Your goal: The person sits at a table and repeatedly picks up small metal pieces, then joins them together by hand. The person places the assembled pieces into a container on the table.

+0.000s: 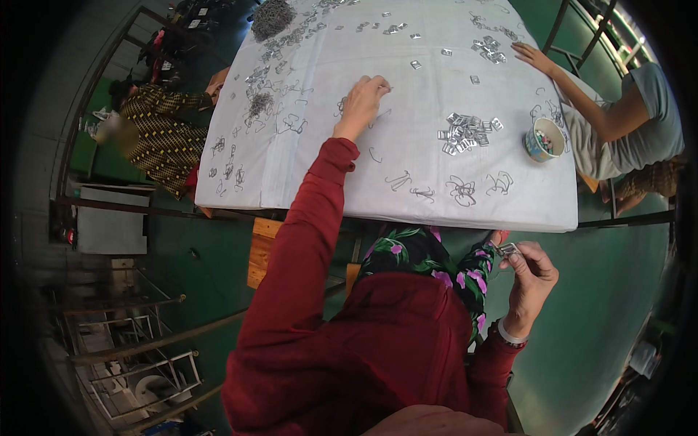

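My left hand (pixel 363 103) is over the white-covered table (pixel 407 65), its fingertips pinched together; whatever lies between them is too small to make out. Thin bent wire hooks (pixel 375 155) lie on the cloth near that wrist. Beside the table's near edge, my right hand (pixel 532 280) holds a small silver metal buckle (pixel 507 249) between thumb and fingers. A pile of similar buckles (pixel 465 134) rests on the right half of the table. Closer to the front edge are loose groups of wire hooks (pixel 462 190).
A patterned tub (pixel 543 141) with small items stands at the table's right. A large heap of wire pieces (pixel 273 19) is at the far left. One person (pixel 156 131) sits at the left side, another (pixel 618 116) at the right with a hand on the cloth.
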`<state>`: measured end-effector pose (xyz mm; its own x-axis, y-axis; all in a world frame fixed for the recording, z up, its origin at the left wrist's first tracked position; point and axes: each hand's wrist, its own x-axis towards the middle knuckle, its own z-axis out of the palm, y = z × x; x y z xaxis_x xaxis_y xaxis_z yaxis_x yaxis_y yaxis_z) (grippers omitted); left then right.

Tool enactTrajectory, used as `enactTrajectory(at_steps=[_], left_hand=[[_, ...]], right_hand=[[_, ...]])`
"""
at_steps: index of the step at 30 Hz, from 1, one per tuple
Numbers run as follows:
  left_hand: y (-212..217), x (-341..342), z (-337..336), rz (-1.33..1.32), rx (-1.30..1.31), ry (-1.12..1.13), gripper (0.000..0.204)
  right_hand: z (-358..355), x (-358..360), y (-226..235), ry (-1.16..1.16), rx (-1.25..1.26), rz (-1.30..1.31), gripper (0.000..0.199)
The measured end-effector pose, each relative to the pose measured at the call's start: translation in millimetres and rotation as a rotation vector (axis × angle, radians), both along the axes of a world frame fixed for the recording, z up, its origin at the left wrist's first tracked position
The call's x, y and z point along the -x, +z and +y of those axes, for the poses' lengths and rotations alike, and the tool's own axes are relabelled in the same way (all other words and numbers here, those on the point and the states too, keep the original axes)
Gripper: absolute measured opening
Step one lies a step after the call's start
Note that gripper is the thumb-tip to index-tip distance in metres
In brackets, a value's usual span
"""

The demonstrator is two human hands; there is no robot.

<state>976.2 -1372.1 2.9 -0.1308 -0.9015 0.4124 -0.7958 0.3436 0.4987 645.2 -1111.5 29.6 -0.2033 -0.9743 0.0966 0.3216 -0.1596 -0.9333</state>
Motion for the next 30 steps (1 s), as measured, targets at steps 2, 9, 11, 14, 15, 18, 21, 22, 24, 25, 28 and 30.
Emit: enactTrajectory(at_steps=[2, 9, 11, 14, 15, 18, 21, 22, 24, 25, 28, 30], left_hand=[[-5.5, 18.7, 9.7, 0.267, -0.174, -0.12, 0.014], [2.5, 142.6, 120.7, 1.084, -0.955, -0.563, 0.016], [9.6, 157.0, 149.6, 1.18, -1.083, -0.677, 0.016], [17.2, 168.5, 172.1, 1.11, -1.122, -0.788, 0.013], [15.4, 172.3, 176.2, 1.064, -1.082, -0.819, 0.013], [-3.6, 178.3, 178.0, 0.922, -0.957, -0.872, 0.011], [-13.2, 179.3, 176.5, 0.694, -0.722, -0.847, 0.01], [-11.3, 179.8, 176.9, 0.631, -0.646, -0.827, 0.01], [-8.0, 179.8, 177.9, 0.554, -0.501, -0.79, 0.011], [-9.4, 180.0, 178.8, 0.575, -0.489, -0.788, 0.01], [-5.5, 177.3, 179.1, 0.533, -0.448, -0.787, 0.013], [-5.8, 176.9, 179.7, 0.543, -0.469, -0.736, 0.013]], right_hand=[[7.3, -0.7, -9.1, -0.012, 0.02, 0.009, 0.017], [14.6, -0.5, -16.7, -0.173, -0.254, 0.028, 0.023], [16.2, -0.8, -18.1, -0.177, -0.282, 0.042, 0.021], [16.5, 2.8, -28.5, -0.186, -0.31, -0.025, 0.015], [16.8, 4.6, -32.9, -0.184, -0.322, -0.01, 0.015], [14.6, 4.4, -37.6, -0.207, -0.313, 0.004, 0.014], [8.4, -0.4, -38.1, -0.237, -0.294, -0.005, 0.012], [6.4, -3.0, -35.8, -0.27, -0.318, 0.027, 0.012], [7.8, -2.9, -38.8, -0.265, -0.335, 0.085, 0.012], [8.2, -1.4, -38.5, -0.266, -0.337, 0.12, 0.012], [5.8, -4.5, -36.1, -0.249, -0.3, 0.133, 0.009], [3.1, -6.0, -33.3, -0.216, -0.27, 0.164, 0.009]])
